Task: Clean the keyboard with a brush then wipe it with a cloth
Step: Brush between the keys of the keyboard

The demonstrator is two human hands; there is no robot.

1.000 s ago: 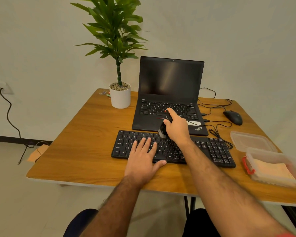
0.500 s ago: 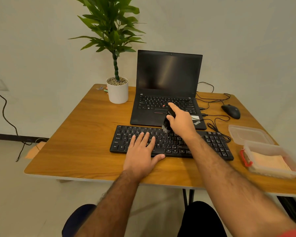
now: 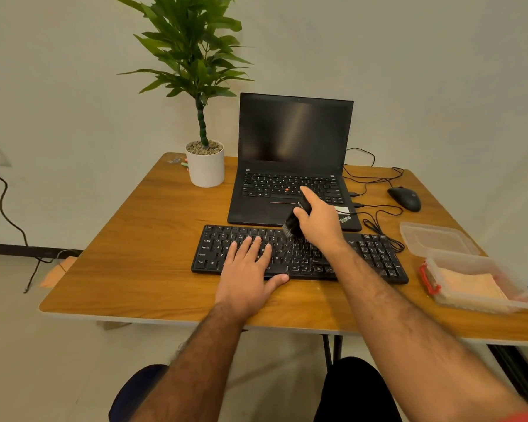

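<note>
Flat beneath both hands lies the keyboard (image 3: 299, 254).

Warm, fairly dim indoor light; soft glare streaks the laptop screen (image 3: 296, 132), and wide-angle distortion bends the edges.

Table (image 3: 141, 239) bears keyboard (image 3: 226, 239), laptop (image 3: 287, 166) (open), mouse (image 3: 404, 198).

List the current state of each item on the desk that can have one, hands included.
Black laptop: lid open, screen dark.
Black external keyboard: flat on the wooden table, being brushed.
Small black brush: bristles down on the keyboard's top rows.
Right hand: grips the brush.
Left hand: flat, pressing the keyboard.
Clear plastic container: open, orange cloth inside.
Clear lid: off, beside the container.
</note>
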